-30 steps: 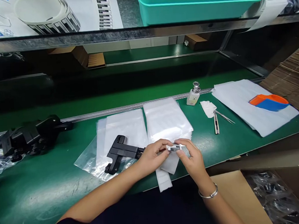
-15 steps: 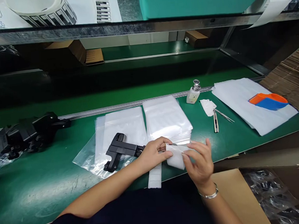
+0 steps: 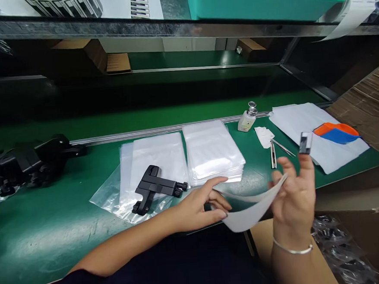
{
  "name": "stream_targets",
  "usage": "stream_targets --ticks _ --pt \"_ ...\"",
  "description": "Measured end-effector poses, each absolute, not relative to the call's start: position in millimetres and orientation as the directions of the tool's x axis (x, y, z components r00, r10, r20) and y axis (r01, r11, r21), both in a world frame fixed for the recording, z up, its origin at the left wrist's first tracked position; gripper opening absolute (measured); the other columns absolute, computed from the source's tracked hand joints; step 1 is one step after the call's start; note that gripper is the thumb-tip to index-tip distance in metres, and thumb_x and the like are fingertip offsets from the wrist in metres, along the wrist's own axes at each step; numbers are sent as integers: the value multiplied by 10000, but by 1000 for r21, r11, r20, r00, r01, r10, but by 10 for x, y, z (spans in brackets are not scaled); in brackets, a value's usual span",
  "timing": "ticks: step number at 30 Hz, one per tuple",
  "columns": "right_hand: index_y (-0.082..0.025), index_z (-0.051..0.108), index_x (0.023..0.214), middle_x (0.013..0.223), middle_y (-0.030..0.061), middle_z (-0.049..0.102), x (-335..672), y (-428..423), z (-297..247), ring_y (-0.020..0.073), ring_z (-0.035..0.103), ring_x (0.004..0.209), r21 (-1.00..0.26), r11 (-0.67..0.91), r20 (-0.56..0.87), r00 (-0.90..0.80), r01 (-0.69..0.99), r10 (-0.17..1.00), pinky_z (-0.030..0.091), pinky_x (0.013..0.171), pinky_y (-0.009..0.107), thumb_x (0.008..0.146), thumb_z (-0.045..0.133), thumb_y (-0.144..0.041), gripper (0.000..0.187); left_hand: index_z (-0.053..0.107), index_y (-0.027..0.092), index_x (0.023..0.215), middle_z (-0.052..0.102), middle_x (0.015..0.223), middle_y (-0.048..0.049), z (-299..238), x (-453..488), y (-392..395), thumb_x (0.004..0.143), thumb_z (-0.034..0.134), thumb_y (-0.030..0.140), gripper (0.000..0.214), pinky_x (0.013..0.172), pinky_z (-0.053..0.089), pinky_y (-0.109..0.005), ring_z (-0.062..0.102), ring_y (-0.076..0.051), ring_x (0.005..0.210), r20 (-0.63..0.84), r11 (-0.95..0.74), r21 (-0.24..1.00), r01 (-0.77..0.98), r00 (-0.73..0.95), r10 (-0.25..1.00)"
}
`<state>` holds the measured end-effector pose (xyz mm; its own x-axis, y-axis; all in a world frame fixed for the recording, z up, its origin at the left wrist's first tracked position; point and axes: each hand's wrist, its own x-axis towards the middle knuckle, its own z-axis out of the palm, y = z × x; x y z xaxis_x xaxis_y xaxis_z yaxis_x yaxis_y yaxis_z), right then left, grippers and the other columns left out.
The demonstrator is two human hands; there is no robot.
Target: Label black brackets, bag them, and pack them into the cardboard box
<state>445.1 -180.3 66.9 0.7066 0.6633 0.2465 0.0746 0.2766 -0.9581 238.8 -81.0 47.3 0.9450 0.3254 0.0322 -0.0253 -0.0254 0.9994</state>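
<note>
A white label backing strip (image 3: 246,218) sags in a curve between my two hands. My left hand (image 3: 210,203) pinches one end between thumb and fingers, with the index finger stretched out. My right hand (image 3: 292,195) grips the other end, its thumb side partly hidden by the strip. On a raised fingertip of that hand sticks a small black-and-white label (image 3: 305,143). A black T-shaped plastic part (image 3: 157,188) lies left of my left hand, on clear plastic bags (image 3: 158,155). Just behind my hands is a thick stack of clear bags (image 3: 212,151).
A pump bottle (image 3: 247,118), a white wipe (image 3: 263,137), a knife (image 3: 273,154) and tweezers (image 3: 283,147) lie at the back right. Orange and blue scoops (image 3: 340,135) rest on white sheets (image 3: 291,115). Black parts (image 3: 32,164) sit left. A metal shelf edge (image 3: 168,30) crosses above.
My right hand has moved right and up, drawing the strip out into a curve. A small label now shows on its fingertip. The view has shifted slightly; the black part stays put.
</note>
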Motion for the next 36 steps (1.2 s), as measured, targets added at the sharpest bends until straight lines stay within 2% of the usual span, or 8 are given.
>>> stream_targets --ticks 5,9,13,15,17,20,25,36 --pt "-209 412 1283 1226 138 553 5423 -1426 152 148 597 755 -931 -33 282 773 364 568 523 735 361 662 712 -314 698 216 235 1523 749 966 -43 426 2164 -703 855 599 270 771 785 531 -306 702 -184 837 -272 -123 940 319 916 295" --pt "-119 495 1222 1376 257 444 5817 -1313 -315 271 623 970 -704 -293 272 626 647 731 489 883 500 718 627 -311 555 421 235 1438 738 1058 -56 320 1692 -287 902 492 358 554 896 513 -360 682 -227 983 -194 -300 846 441 778 597" --pt "-91 575 1120 1465 282 368 5663 -1324 -245 393 269 1414 -499 -277 489 531 821 693 200 1139 592 727 665 -331 470 568 233 1318 533 1427 -74 103 1087 197 900 457 434 478 1151 296 -474 403 -296 1379 -19 -476 667 573 652 758" --pt "-153 611 1051 1453 235 420 5369 -1316 -90 367 256 1430 -566 -251 562 590 786 580 163 1163 568 749 688 -390 391 529 227 1357 406 1526 -65 -39 910 247 918 418 430 496 1186 234 -469 310 -276 1436 -33 -472 690 549 675 737" --pt "-199 636 926 1350 167 549 4935 -1298 48 320 415 1350 -751 -108 508 675 651 535 262 1136 543 832 617 -421 241 461 210 1407 338 1560 -77 -176 889 138 945 355 381 504 1196 220 -466 278 -251 1450 -23 -429 728 535 645 764" --pt "-206 635 792 1233 108 644 4143 -1240 120 317 524 1254 -949 4 212 628 316 749 310 1094 589 864 587 -434 244 395 169 1434 312 1551 -119 -307 1061 -207 958 294 272 497 1203 194 -501 191 -250 1477 27 -351 737 578 494 869" --pt "-229 615 680 1254 85 634 3193 -1068 -65 309 394 1357 -962 -111 -33 297 251 954 255 1120 574 840 613 -389 226 300 216 1481 200 1601 -120 -281 1281 -636 974 305 210 507 1181 177 -583 90 -296 1495 -1 -335 699 632 469 883" --pt "-220 586 642 1088 81 611 3011 -938 -171 272 511 1108 -887 -144 -36 244 439 969 375 997 489 814 600 -318 199 353 223 1458 239 1593 -106 -274 1232 -602 964 351 208 494 1182 178 -569 113 -312 1490 13 -383 705 597 529 849"
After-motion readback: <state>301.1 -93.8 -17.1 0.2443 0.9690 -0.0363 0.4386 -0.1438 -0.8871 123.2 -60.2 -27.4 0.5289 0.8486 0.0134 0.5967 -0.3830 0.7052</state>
